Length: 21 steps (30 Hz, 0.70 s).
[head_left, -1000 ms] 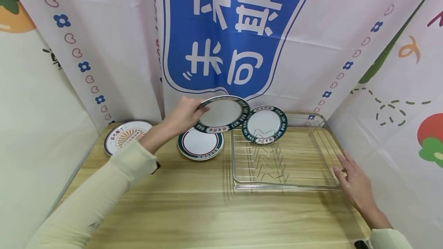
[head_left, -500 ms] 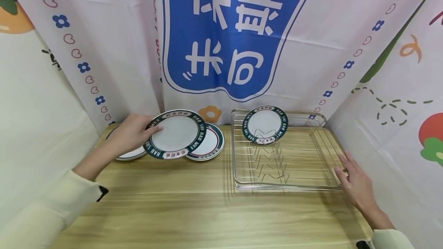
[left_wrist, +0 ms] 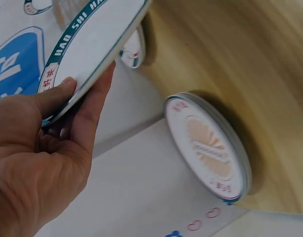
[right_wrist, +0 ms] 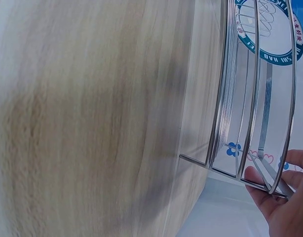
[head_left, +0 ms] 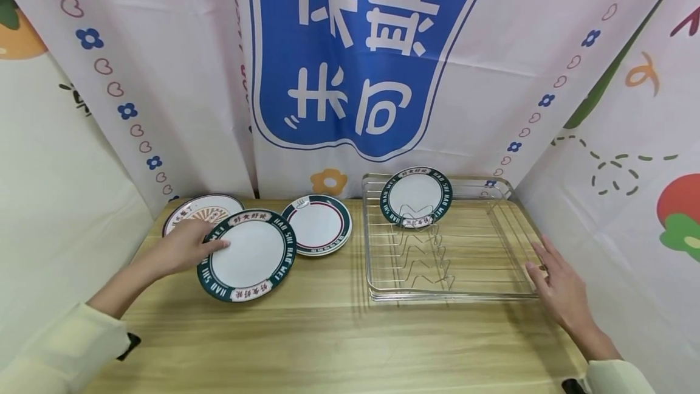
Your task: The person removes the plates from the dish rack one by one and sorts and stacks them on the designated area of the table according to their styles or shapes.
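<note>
My left hand (head_left: 188, 248) pinches the left rim of a white plate (head_left: 254, 254) with a dark green lettered border, thumb on top and fingers beneath. This plate hangs tilted over the left of the table, partly overlapping a stack of plates (left_wrist: 208, 148) with an orange sunburst. At the right, my right hand (head_left: 563, 290) holds the end of a wire dish rack (head_left: 459, 297); in the right wrist view its thumb and fingers sit on either side of the end wires. A matching green-bordered plate (head_left: 417, 196) stands upright in the rack's back slot.
Between the held plate and the rack lies a flat plate (head_left: 317, 224) with a green edge and red ring. The wooden table (head_left: 350, 345) meets a printed cloth backdrop (head_left: 208, 108) behind and at both sides.
My left hand has carried the green-bordered plate left and downward, away from the rack to the left plates. My right hand stays at the rack's right end.
</note>
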Each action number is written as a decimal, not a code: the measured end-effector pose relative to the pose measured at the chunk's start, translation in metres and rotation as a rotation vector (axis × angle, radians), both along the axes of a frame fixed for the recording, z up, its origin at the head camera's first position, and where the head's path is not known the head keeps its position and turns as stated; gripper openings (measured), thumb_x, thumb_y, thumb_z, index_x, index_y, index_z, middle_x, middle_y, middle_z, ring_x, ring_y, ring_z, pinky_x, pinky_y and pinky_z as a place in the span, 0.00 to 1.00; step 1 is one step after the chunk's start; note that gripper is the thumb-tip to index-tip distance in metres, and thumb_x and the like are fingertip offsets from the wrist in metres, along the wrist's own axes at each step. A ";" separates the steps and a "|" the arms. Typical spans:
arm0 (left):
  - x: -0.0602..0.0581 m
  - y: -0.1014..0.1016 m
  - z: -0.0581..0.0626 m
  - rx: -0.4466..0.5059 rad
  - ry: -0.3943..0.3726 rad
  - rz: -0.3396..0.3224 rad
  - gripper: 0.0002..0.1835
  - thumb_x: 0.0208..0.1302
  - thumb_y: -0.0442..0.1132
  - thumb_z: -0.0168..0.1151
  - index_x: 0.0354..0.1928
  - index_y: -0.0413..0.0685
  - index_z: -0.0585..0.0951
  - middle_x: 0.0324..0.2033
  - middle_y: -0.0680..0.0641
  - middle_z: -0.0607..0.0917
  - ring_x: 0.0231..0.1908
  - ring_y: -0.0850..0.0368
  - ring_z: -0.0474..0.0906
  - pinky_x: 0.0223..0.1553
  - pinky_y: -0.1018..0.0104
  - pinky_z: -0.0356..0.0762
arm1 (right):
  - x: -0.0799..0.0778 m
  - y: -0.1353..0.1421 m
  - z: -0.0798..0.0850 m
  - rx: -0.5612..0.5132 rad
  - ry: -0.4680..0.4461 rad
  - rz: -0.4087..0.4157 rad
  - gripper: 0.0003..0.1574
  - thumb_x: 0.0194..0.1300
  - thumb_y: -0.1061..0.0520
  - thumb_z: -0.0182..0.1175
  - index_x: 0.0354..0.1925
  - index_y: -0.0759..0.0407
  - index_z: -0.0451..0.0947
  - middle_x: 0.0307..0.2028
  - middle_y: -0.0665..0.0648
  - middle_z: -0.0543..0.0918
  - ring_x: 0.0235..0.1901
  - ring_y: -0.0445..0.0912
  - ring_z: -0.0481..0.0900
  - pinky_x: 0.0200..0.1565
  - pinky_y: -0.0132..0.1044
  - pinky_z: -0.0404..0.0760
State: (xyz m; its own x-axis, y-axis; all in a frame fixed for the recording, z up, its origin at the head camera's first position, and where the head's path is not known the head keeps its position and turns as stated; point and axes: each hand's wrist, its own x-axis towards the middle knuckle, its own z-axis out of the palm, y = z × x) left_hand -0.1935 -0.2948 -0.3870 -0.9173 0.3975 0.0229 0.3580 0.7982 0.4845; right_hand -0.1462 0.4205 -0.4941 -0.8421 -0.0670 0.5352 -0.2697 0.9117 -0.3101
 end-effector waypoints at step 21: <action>0.007 -0.005 -0.048 0.179 -0.516 -0.124 0.10 0.76 0.40 0.65 0.40 0.39 0.84 0.28 0.45 0.90 0.27 0.57 0.82 0.34 0.68 0.77 | -0.001 0.000 -0.001 0.013 0.013 -0.007 0.29 0.75 0.55 0.60 0.67 0.70 0.76 0.72 0.72 0.72 0.32 0.47 0.84 0.31 0.52 0.79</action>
